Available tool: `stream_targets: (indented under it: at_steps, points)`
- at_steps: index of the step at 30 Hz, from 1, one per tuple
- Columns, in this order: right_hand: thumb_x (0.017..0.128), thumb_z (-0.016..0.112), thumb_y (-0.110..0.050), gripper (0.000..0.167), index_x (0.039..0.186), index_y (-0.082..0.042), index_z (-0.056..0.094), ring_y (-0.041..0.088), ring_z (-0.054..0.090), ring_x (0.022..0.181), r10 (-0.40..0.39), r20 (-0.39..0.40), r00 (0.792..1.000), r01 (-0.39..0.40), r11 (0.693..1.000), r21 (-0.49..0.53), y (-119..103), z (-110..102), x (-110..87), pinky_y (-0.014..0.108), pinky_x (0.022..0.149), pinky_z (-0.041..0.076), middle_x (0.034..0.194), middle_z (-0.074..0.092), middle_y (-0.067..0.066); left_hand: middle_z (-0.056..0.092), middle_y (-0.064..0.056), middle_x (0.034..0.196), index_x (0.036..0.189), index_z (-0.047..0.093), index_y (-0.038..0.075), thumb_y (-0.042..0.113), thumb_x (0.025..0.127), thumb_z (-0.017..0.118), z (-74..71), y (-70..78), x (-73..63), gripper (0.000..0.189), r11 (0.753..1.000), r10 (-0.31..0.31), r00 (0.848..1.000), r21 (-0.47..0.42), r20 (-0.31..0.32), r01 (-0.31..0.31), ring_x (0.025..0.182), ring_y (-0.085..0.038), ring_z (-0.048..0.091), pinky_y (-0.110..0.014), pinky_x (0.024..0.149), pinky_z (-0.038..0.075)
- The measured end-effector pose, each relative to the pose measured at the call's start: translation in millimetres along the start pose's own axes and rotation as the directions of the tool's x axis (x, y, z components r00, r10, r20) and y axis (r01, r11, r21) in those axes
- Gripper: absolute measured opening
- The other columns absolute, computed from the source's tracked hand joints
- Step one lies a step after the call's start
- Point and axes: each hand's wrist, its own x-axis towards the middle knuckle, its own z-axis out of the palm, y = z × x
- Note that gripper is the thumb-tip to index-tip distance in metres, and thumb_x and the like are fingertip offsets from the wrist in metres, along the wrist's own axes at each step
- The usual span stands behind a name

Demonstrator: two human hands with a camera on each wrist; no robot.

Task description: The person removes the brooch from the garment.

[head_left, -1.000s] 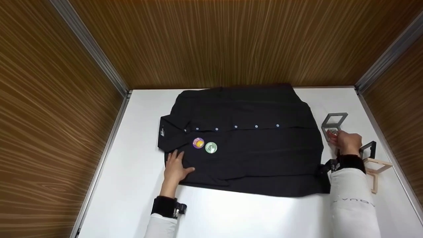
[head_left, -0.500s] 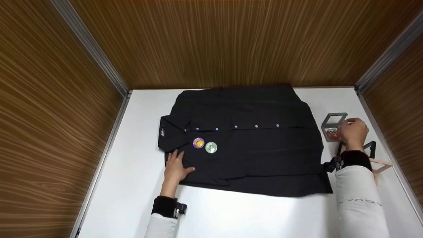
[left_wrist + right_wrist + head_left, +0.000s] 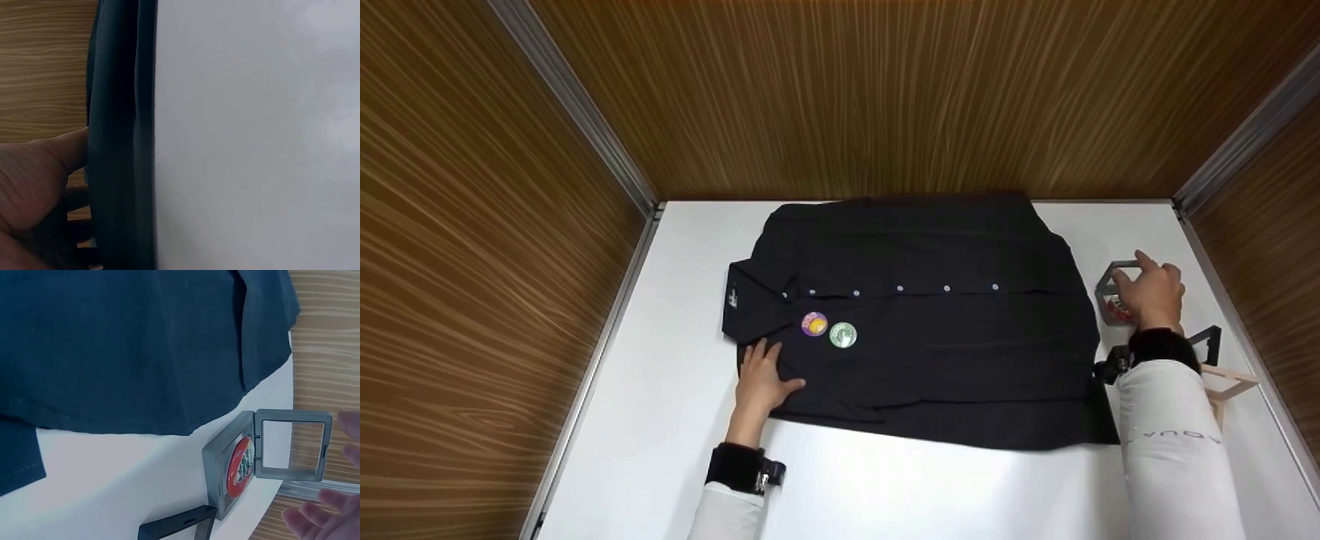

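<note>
A black button-up shirt [image 3: 945,345] lies flat, its collar to the left. Two round pin badges, one purple and yellow [image 3: 814,324], one green [image 3: 843,335], sit on its chest. My left hand [image 3: 760,384] rests on the shirt below the collar, fingers and thumb spread. To the right of the shirt stands a small grey display case [image 3: 212,467] with its clear-windowed lid [image 3: 292,414] raised. A red round badge [image 3: 240,468] lies inside. My right hand [image 3: 1156,296] hovers at the lid, thumb and fingers apart, gripping nothing; in the head view it partly hides the case.
Nearer to me than the grey case stand a black case [image 3: 1215,341] and a light wooden-coloured case [image 3: 1230,382], partly covered by the right forearm. Wood-grain panels [image 3: 885,97] wall the white table [image 3: 922,487] at the back and sides.
My right hand has left the red badge in the grey case, drawn aside with curled fingers, then come back to the lid with fingers spread. The left hand keeps its place.
</note>
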Motion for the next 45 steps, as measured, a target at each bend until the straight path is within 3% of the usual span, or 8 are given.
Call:
stream_targets:
  at_steps: [4, 11, 22, 28, 32, 35, 39, 45]
  points:
    - [0.101, 0.046, -0.034, 0.063, 0.150, 0.002, 0.030, 0.068, 0.020, 0.128, -0.022, 0.053, 0.998, 0.024, 1.000, -0.020, 5, 1, -0.9, 0.068, 0.105, 0.024, 0.146, 0.014, 0.045, 0.033, -0.026, 0.151, 0.142, 0.048, -0.001, 0.034, 0.075, 0.085, -1.0, 1.6, -1.7, 0.084, 1.000, -0.017, 1.000, 0.013, 0.015, 0.017, 0.142, -0.047, 0.021, -0.056, 0.111, 0.027]
    - [0.098, 0.053, -0.030, 0.055, 0.138, 0.007, 0.044, 0.062, 0.031, 0.125, -0.049, -0.002, 0.999, 0.049, 0.999, -0.017, 5, 4, -3.3, 0.063, 0.104, 0.030, 0.137, 0.027, 0.045, 0.034, -0.025, 0.151, 0.142, 0.048, 0.001, 0.037, 0.076, 0.084, -4.1, 4.0, 0.1, 0.084, 0.996, -0.027, 0.999, 0.090, 0.034, 0.024, 0.141, -0.045, 0.025, -0.053, 0.111, 0.029]
    - [0.097, 0.055, -0.039, 0.056, 0.127, 0.006, 0.044, 0.061, 0.030, 0.119, -0.049, 0.027, 0.998, 0.051, 0.996, -0.074, 11, 3, -7.6, 0.067, 0.087, 0.038, 0.130, 0.025, 0.044, 0.040, -0.031, 0.144, 0.141, 0.051, 0.003, 0.034, 0.076, 0.085, -6.7, 13.4, -1.4, 0.079, 0.995, 0.011, 1.000, 0.096, 0.013, -0.012, 0.136, -0.050, 0.032, -0.056, 0.108, 0.032]
    - [0.093, 0.058, -0.043, 0.061, 0.128, 0.005, 0.044, 0.059, 0.031, 0.118, -0.001, 0.030, 1.000, 0.003, 0.998, -0.062, 13, 8, -10.3, 0.066, 0.084, 0.039, 0.128, 0.027, 0.043, 0.039, -0.029, 0.145, 0.142, 0.050, 0.005, 0.034, 0.079, 0.083, -7.5, 28.1, -6.2, 0.077, 0.996, 0.036, 0.999, 0.077, 0.017, -0.038, 0.137, -0.047, 0.033, -0.058, 0.106, 0.034]
    - [0.090, 0.061, -0.048, 0.080, 0.139, 0.011, 0.038, 0.059, 0.033, 0.119, 0.069, 0.049, 0.996, -0.065, 0.994, -0.085, 17, 12, -14.7, 0.067, 0.089, 0.035, 0.130, 0.028, 0.043, 0.040, -0.029, 0.145, 0.141, 0.051, 0.006, 0.033, 0.078, 0.083, -9.5, 36.4, -9.5, 0.075, 0.996, 0.060, 0.998, 0.065, 0.009, -0.061, 0.137, -0.046, 0.033, -0.058, 0.106, 0.035]
    - [0.088, 0.062, -0.051, 0.090, 0.137, 0.019, 0.034, 0.058, 0.035, 0.119, 0.121, 0.044, 0.992, -0.116, 0.988, -0.101, 17, 14, -16.7, 0.068, 0.092, 0.034, 0.130, 0.029, 0.043, 0.039, -0.028, 0.146, 0.141, 0.052, 0.007, 0.032, 0.079, 0.083, -10.5, 40.5, -11.5, 0.074, 0.996, 0.066, 0.998, 0.054, 0.005, -0.066, 0.137, -0.046, 0.032, -0.058, 0.107, 0.034]
    - [0.087, 0.062, -0.050, 0.088, 0.131, 0.023, 0.038, 0.058, 0.036, 0.118, 0.154, 0.016, 0.988, -0.152, 0.984, -0.097, 16, 17, -17.5, 0.067, 0.093, 0.035, 0.128, 0.031, 0.043, 0.038, -0.029, 0.147, 0.141, 0.052, 0.007, 0.031, 0.080, 0.082, -9.1, 42.9, -13.4, 0.073, 0.997, 0.073, 0.997, 0.040, 0.006, -0.073, 0.138, -0.046, 0.031, -0.059, 0.107, 0.034]
    - [0.087, 0.061, -0.050, 0.088, 0.132, 0.023, 0.036, 0.058, 0.036, 0.121, 0.188, -0.017, 0.982, -0.189, 0.979, -0.071, 18, 23, -19.9, 0.066, 0.096, 0.036, 0.131, 0.030, 0.043, 0.038, -0.030, 0.146, 0.140, 0.053, 0.006, 0.029, 0.078, 0.084, -6.4, 43.9, -15.8, 0.074, 0.995, 0.094, 0.996, 0.024, -0.001, -0.094, 0.137, -0.047, 0.032, -0.059, 0.105, 0.035]
